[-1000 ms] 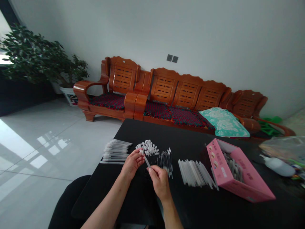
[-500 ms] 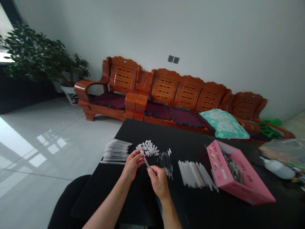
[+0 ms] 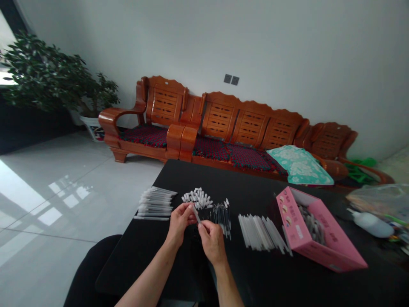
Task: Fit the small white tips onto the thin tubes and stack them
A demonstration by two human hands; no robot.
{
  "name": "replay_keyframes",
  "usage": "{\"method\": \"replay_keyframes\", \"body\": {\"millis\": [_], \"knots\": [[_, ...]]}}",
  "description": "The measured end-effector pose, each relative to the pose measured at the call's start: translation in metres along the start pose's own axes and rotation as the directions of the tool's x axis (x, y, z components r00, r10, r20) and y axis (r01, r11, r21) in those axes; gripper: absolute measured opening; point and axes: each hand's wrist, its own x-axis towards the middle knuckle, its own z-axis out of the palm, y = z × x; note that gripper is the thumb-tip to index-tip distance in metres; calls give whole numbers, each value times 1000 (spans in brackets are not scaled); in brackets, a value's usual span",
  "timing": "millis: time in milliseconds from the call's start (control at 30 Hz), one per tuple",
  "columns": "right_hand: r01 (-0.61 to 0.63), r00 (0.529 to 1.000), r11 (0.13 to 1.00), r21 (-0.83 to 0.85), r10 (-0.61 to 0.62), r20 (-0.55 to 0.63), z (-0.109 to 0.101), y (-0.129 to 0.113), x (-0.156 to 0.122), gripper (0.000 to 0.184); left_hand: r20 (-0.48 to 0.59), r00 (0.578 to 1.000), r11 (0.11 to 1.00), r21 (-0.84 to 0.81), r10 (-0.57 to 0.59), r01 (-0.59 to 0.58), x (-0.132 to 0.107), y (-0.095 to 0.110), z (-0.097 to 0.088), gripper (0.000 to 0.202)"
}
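Between my two hands is a slim whitish pen barrel (image 3: 196, 214), tilted. My left hand (image 3: 180, 221) pinches its upper end, and my right hand (image 3: 212, 238) grips the lower end between thumb and fingers. Just beyond my hands lies a pile of short white caps (image 3: 198, 198). Dark, thin pen refills (image 3: 223, 217) are spread right behind my right hand. A row of white pens (image 3: 155, 204) lies left of my left hand. To the right sits a row of translucent pen barrels (image 3: 262, 233).
The black table (image 3: 255, 281) bears it all. A pink cardboard box (image 3: 338, 251) with greyish pieces inside stands at the right, beside a white bottle (image 3: 372, 224) and a clear plastic bag (image 3: 383, 200). Behind the table runs a wooden sofa (image 3: 220, 115).
My left fingers have closed in on the barrel's upper end and sit slightly lower. My right hand has hardly moved and keeps its hold.
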Motion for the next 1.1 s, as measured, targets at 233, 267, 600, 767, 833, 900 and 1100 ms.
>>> {"method": "replay_keyframes", "body": {"millis": [233, 267, 600, 767, 833, 900, 1100], "knots": [[10, 1000, 1000, -3, -10, 6, -1, 0, 1, 32, -26, 1000, 1000, 19, 16, -16, 2, -4, 1, 40], [11, 1000, 1000, 0, -11, 6, -1, 0, 1, 33, -35, 999, 1000, 12, 21, -21, 3, -5, 1, 39], [-168, 986, 941, 294, 155, 67, 2, 10, 4, 38, -1, 996, 996, -27, 90, -90, 6, -14, 3, 32], [-397, 917, 744, 538, 344, 201, 4, 11, 1, 34, 13, 995, 995, -23, 96, -96, 4, -17, 2, 31], [-450, 891, 656, 606, 373, 258, 4, 8, 0, 35, 19, 995, 995, -29, 96, -96, 3, -17, 2, 32], [-476, 876, 583, 659, 379, 298, 4, 6, 1, 35, 33, 996, 995, -45, 86, -85, 2, -15, 2, 34], [-484, 871, 487, 727, 354, 342, 7, 7, 7, 39, 91, 995, 991, -132, 46, -34, 1, -4, 2, 44]]}}
